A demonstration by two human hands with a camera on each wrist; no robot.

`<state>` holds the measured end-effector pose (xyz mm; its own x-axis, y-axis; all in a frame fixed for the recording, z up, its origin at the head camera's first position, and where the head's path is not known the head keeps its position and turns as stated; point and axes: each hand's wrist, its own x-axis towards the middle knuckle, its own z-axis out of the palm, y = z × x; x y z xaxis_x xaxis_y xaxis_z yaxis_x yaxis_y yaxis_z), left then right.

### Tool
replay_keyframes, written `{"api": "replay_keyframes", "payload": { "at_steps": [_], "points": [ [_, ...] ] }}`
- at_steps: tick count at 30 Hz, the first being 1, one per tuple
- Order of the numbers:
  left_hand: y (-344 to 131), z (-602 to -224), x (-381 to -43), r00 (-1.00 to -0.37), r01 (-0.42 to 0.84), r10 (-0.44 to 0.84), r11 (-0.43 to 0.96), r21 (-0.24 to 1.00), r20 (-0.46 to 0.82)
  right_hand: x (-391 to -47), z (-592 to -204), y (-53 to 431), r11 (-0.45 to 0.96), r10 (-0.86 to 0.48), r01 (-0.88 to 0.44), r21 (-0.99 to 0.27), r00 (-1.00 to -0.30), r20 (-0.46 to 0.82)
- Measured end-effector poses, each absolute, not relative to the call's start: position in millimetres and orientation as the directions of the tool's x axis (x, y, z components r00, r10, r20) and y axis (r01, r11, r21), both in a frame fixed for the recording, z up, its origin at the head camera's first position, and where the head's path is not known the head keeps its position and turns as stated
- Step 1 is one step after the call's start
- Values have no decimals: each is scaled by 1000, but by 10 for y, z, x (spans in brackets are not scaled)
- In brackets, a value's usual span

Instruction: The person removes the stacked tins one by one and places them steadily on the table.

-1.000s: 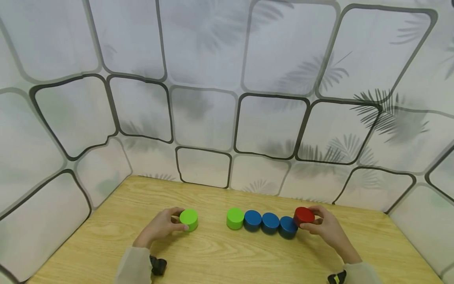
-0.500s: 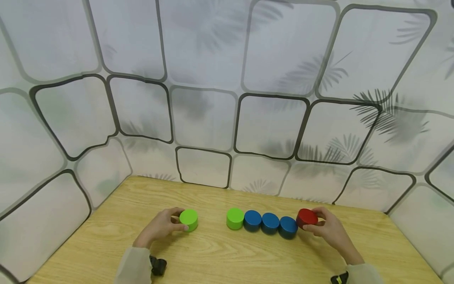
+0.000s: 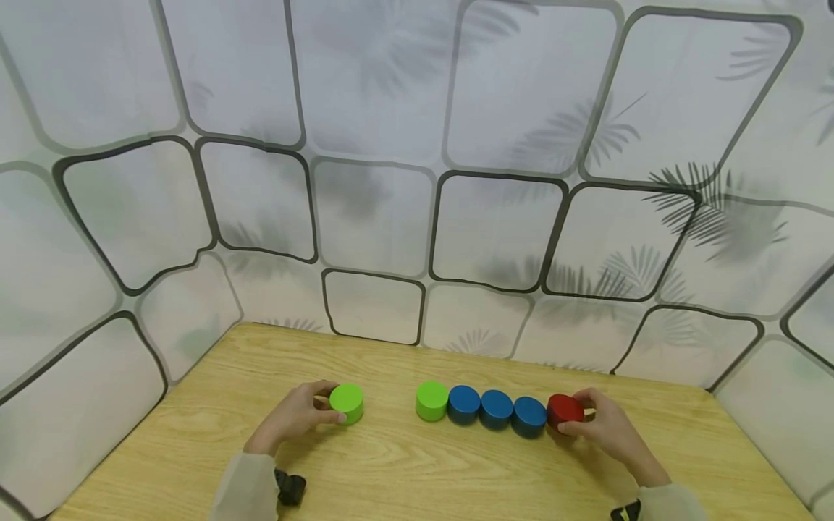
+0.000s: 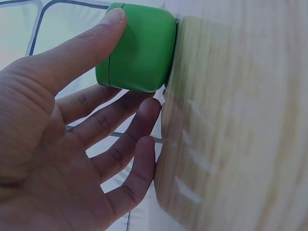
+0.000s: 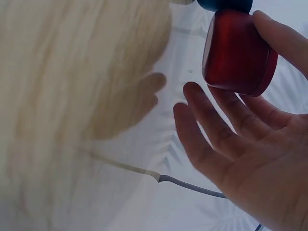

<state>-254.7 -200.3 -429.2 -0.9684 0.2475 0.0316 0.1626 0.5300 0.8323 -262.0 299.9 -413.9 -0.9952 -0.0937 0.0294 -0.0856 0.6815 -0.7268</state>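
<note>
My left hand (image 3: pixel 296 414) pinches a bright green round lidded tin (image 3: pixel 347 404) between thumb and fingers at the left of the table. In the left wrist view the thumb lies over the lid seam of this green tin (image 4: pixel 142 48), and its base is at the wood. My right hand (image 3: pixel 606 427) pinches a red round tin (image 3: pixel 565 412) at the right end of a row. In the right wrist view the red tin (image 5: pixel 236 53) stands beside a blue tin (image 5: pixel 225 4). Whether its base fully touches the table is unclear.
The row holds a second green tin (image 3: pixel 432 401), then three blue tins, the left one (image 3: pixel 464 404), the middle one (image 3: pixel 496 409) and the right one (image 3: pixel 528 417), side by side. A patterned cloth wall (image 3: pixel 374 217) closes off the wooden table (image 3: pixel 391 477) behind.
My right hand has carried the red tin from above the right blue tin a little rightward, then down beside it. The left hand and its green tin have stayed still.
</note>
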Motion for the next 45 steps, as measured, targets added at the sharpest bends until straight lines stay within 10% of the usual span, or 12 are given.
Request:
{"api": "replay_keyframes", "payload": {
  "at_steps": [45],
  "points": [
    [-1759, -4218, -2692, -949, 169, 316, 548, 819, -16, -2532, -3887, 3089, 689, -188, -147, -709, -982, 21]
  ]
}}
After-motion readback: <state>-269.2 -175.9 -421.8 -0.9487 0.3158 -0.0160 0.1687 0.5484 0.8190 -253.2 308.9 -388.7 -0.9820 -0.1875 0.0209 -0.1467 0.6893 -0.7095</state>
